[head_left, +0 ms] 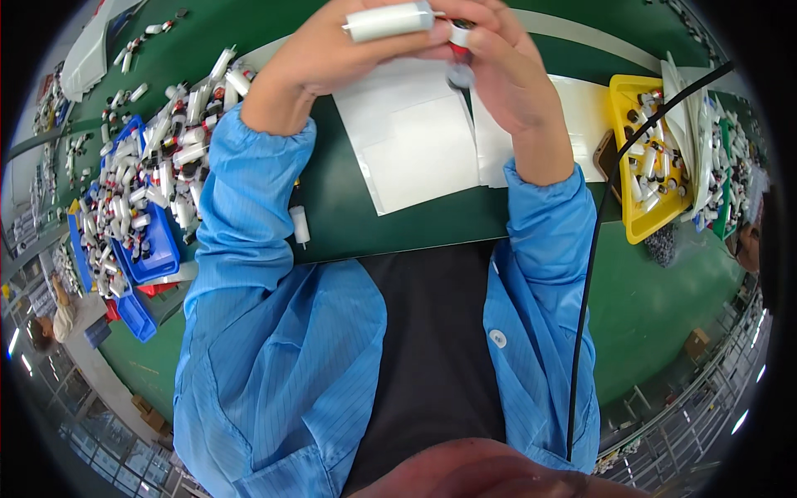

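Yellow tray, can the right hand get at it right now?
Probably yes: the open-topped yellow tray lies to the right of the right hand, though a black cable crosses it in view and the hand is busy with a small red-and-white part.

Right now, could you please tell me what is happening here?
A person's left hand holds a white tube, while the right hand pinches a small red-and-white part beside it. White sheets lie on the green table. More tubes lie in a blue tray at left and a yellow tray at right.
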Available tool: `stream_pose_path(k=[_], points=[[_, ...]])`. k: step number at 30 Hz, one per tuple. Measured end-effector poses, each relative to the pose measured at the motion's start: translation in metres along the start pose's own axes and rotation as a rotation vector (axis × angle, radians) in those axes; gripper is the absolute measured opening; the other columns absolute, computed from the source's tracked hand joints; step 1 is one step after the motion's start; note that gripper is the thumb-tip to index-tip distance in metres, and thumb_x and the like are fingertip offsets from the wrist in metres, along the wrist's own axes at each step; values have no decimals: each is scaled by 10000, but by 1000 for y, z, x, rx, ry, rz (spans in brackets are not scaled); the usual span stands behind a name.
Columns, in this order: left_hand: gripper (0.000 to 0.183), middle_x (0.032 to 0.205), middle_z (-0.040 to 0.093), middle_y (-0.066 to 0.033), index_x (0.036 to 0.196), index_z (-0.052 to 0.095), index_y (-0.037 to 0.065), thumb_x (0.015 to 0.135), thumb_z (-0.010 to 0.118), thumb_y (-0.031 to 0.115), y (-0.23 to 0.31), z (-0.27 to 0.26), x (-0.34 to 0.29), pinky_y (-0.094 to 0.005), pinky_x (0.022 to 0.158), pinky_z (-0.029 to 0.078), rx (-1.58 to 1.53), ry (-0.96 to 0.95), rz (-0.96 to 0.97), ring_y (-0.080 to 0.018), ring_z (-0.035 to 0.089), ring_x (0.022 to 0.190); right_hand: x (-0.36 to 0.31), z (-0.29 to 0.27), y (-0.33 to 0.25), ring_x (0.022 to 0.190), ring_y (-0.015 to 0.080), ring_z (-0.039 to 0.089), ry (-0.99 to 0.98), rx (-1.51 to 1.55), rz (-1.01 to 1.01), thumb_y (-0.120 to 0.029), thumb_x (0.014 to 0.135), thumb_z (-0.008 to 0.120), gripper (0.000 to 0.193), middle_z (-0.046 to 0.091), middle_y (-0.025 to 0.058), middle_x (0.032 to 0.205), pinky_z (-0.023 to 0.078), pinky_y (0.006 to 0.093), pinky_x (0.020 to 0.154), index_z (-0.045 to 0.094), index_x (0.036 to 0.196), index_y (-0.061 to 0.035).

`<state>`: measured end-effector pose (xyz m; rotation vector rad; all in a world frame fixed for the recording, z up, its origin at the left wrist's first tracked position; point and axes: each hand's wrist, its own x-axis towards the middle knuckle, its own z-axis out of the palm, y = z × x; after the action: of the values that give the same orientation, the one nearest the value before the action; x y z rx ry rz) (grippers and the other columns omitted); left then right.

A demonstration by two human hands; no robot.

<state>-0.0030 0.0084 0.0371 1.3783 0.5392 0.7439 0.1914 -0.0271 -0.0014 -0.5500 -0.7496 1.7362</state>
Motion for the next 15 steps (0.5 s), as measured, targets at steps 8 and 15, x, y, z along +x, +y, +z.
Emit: stream_pose_path(k=[8, 15], points=[[330, 1065, 731, -135, 1164, 669, -52, 854, 737, 41, 36, -61, -19, -311, 884, 569, 369, 112, 23, -191, 704, 995, -28, 9, 12, 745, 164, 622, -147, -1251, 39, -184, 917, 685, 313, 610, 65, 906, 504, 330, 638, 640, 1167, -3], [409, 1011, 748, -133, 1122, 704, -2, 777, 809, 190, 37, -255, -60, -352, 826, 571, 1440, 360, -582, -225, 719, 932, -45, 30, 42, 821, 357, 660, -314, -1650, -131, -66, 859, 661, 223, 604, 156, 987, 560, 413, 738, 658, 1072, -1]])
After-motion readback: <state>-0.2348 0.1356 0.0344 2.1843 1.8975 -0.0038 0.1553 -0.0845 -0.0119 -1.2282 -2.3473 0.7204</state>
